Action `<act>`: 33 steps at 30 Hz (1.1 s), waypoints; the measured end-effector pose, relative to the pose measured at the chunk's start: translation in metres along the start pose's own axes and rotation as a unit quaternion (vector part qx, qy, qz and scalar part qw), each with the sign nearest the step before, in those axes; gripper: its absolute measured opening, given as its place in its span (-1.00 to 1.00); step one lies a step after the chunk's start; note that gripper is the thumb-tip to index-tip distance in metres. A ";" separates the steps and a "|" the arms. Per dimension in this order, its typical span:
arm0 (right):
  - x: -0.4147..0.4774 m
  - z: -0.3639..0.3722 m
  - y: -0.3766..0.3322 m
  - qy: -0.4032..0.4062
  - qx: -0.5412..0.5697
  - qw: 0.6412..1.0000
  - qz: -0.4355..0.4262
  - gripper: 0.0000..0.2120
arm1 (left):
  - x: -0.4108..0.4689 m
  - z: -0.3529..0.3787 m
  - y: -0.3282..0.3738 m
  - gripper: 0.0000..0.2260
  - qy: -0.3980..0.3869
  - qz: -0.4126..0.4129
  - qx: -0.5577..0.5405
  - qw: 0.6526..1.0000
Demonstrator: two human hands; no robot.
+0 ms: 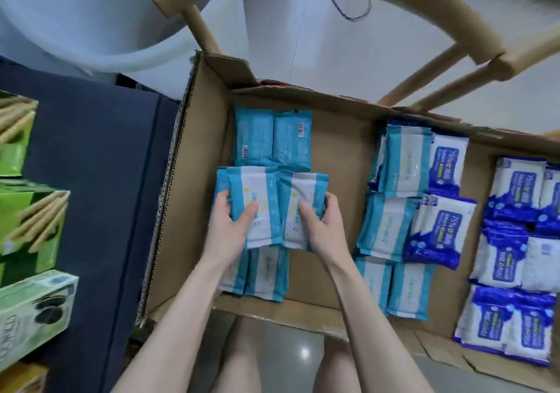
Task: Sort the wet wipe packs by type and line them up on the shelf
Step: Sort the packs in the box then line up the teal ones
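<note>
Cardboard box point(333, 156): left hand point(228, 226), right hand point(321, 223), fingers curled round teal wipe packs point(260, 186).

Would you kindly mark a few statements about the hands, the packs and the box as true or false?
1. The left hand and right hand each grip teal packs. True.
2. The dark-blue packs lie left of the teal ones. False: they lie to the right.
3. The far packs show barcodes. True.
4. The packs lie in a plastic crate. False: it is a cardboard box.
</note>
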State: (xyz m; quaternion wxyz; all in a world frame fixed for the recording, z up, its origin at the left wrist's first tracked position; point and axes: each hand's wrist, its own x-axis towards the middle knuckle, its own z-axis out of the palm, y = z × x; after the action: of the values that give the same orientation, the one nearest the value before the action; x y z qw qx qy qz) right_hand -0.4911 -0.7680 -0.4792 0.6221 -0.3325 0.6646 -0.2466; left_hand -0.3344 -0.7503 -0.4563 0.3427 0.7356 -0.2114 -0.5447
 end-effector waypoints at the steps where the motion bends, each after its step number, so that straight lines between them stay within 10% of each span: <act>1: 0.008 0.011 -0.003 0.015 -0.009 1.000 -0.009 -0.71 | 0.015 -0.006 0.005 -0.75 -0.003 0.020 0.018 1.000; 9: 0.085 0.054 -0.031 0.106 -0.060 0.990 -0.070 -0.71 | 0.125 -0.012 0.034 -0.59 0.001 0.093 0.108 0.990; 14: 0.120 0.067 -0.024 0.148 -0.287 0.945 -0.055 -0.43 | 0.151 0.000 0.014 -0.30 -0.005 0.085 0.229 0.970; 33: 0.049 0.016 -0.067 0.075 -0.378 0.911 -0.147 -0.65 | 0.075 -0.017 0.050 -0.70 -0.050 0.190 0.383 0.902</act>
State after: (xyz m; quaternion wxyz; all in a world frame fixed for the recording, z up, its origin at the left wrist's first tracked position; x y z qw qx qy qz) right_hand -0.4662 -0.8472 -0.4641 0.3548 -0.6171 0.6966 -0.0898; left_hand -0.2910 -0.8312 -0.4659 0.1204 0.7280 -0.5565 -0.3820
